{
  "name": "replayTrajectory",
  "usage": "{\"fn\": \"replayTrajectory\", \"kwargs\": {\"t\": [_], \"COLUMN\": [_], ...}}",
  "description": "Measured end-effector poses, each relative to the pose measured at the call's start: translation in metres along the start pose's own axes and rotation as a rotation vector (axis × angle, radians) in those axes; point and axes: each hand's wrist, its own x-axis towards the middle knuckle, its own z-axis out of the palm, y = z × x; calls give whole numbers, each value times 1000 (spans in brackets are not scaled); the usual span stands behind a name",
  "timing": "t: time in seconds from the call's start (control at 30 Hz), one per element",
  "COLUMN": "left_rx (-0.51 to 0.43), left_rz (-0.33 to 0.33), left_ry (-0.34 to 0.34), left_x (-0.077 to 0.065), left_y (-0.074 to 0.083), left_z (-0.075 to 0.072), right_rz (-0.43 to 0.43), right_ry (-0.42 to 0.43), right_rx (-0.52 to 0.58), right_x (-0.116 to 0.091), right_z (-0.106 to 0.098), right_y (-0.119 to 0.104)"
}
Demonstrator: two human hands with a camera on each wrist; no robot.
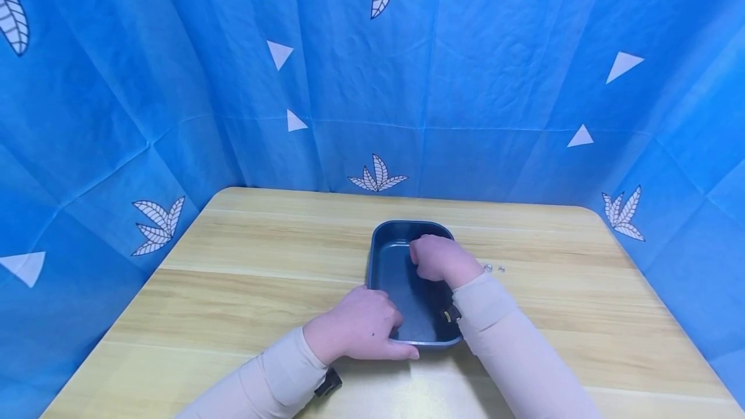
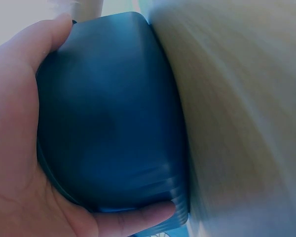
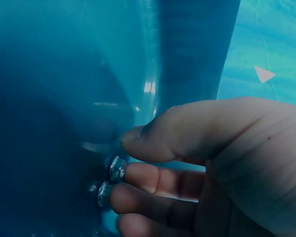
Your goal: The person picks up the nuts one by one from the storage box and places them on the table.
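A dark blue rectangular baking pan [image 1: 407, 290] with rounded corners sits on the table. My left hand [image 1: 363, 325] grips its near left corner, with the thumb along the front edge. In the left wrist view, thumb and a finger [image 2: 138, 217] spread over the pan's outer wall [image 2: 113, 108]. Inside the pan, toward its far right, is my right hand [image 1: 439, 258]. Its fingertips touch a small shiny metal hex nut [image 3: 117, 168] and a second hex nut [image 3: 104, 194] close by. The thumb [image 3: 148, 140] stands apart from the fingers, above the nuts.
Two small shiny metal pieces [image 1: 495, 269] lie on the wooden table [image 1: 262, 244], just right of the pan by the right wrist. Blue patterned cloth [image 1: 495, 83] hangs behind the table and along both sides.
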Motion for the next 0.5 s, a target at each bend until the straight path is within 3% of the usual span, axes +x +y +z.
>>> {"fn": "replayTrajectory", "kwargs": {"t": [0.5], "left_rx": [13], "left_rz": [3], "left_ry": [1], "left_x": [0], "left_y": [0], "left_z": [0], "right_rz": [3], "right_ry": [-7], "right_rx": [-68], "right_x": [4], "right_z": [5], "right_y": [0]}}
